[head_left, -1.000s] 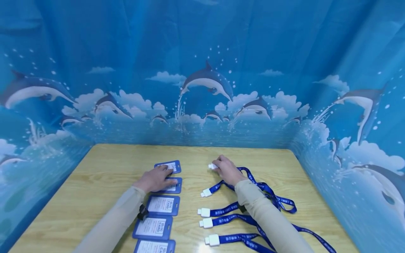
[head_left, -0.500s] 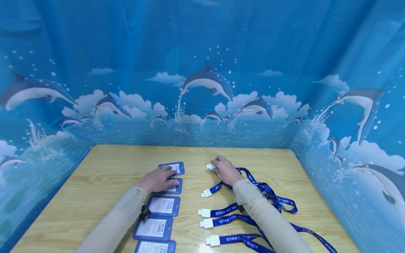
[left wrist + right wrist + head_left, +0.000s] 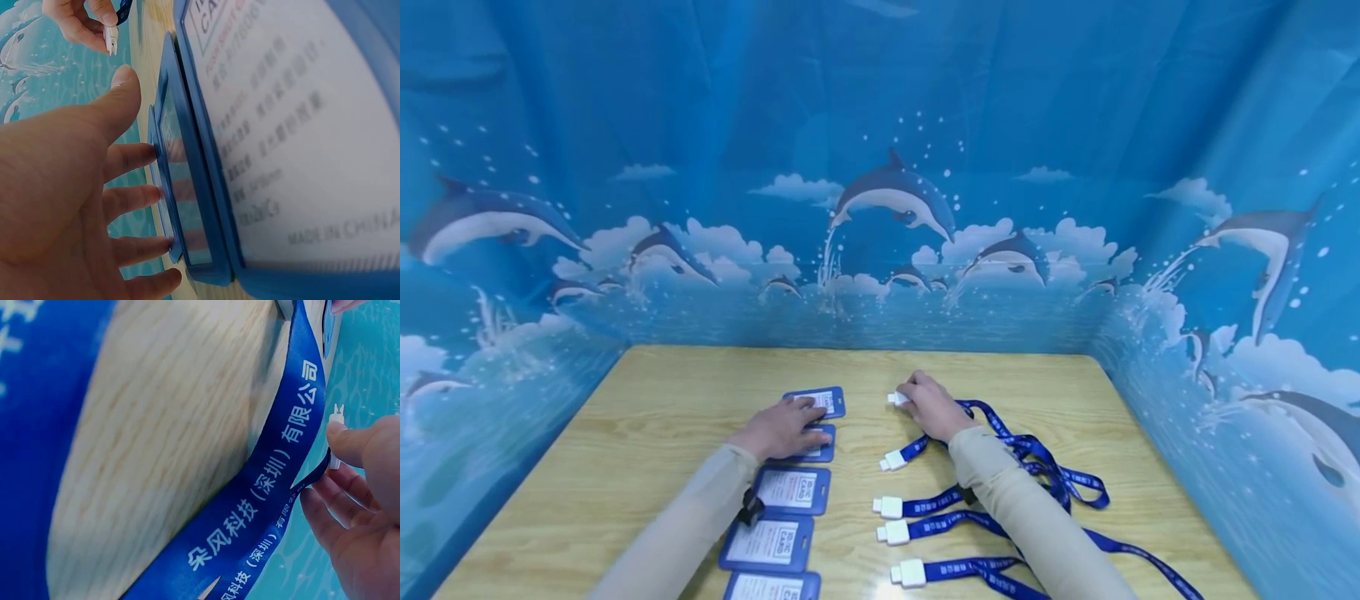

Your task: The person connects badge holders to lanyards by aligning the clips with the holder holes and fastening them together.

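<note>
In the head view a column of blue badge holders runs down the table, and my left hand (image 3: 778,429) lies over its far end. Its fairly straight fingers touch the farthest badge holder (image 3: 837,403), while the thumb is over the second badge holder (image 3: 827,451). In the left wrist view the fingertips of that hand (image 3: 69,175) meet the holder's edge. My right hand (image 3: 934,408) pinches the white clip (image 3: 893,399) of a blue lanyard between thumb and fingers. The right wrist view shows this clip (image 3: 337,417) pointing out past the thumb, its blue strap (image 3: 312,474) trailing below.
Nearer me lie more badge holders (image 3: 823,492), partly under my left forearm. Several lanyards with white clips (image 3: 892,532) lie right of them, their straps (image 3: 1037,450) tangled beneath my right forearm. A dolphin-print curtain (image 3: 880,308) encloses the table (image 3: 700,375) behind and at both sides.
The farthest badge holder has slid right with my left hand, closer to the clip. My right hand has moved slightly left with the lanyard clip.
</note>
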A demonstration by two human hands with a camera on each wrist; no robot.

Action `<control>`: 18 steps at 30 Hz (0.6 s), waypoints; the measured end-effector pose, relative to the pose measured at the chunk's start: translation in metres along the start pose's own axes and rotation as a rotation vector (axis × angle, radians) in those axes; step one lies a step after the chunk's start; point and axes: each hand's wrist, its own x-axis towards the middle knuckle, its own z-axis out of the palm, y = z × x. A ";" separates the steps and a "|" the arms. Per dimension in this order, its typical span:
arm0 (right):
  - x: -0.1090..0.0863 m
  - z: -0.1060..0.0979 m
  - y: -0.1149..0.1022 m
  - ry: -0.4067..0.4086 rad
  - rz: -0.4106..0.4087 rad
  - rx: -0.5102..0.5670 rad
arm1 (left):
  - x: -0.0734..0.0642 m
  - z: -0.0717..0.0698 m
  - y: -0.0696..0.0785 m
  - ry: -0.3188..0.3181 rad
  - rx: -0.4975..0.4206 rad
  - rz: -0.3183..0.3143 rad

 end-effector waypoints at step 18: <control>0.003 0.004 0.000 -0.011 -0.010 -0.012 | 0.003 0.003 0.010 -0.027 0.019 -0.014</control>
